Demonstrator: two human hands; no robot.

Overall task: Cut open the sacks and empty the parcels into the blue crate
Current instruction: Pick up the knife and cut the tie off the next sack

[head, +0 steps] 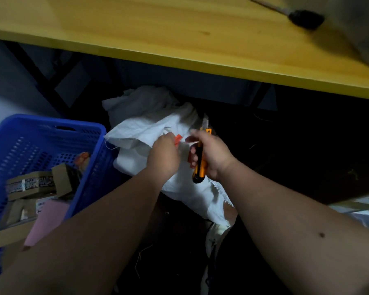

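Observation:
A white woven sack (156, 122) lies crumpled on the dark floor under the table edge. My left hand (163, 154) pinches the sack's top by a small orange tag (178, 139). My right hand (211, 155) grips an orange and black utility knife (200, 158), blade pointing up and away, just right of the tag. The blue crate (51, 133) stands to the left of the sack and holds several brown parcels (38, 184) and a pink one (46, 220).
A yellow wooden table (179, 33) spans the top, with a black-headed brush (303, 18) on it at the right. Black table legs stand behind the sack. Shiny plastic-wrapped packs (362, 213) lie at the right edge. White shoes (213, 241) show below the sack.

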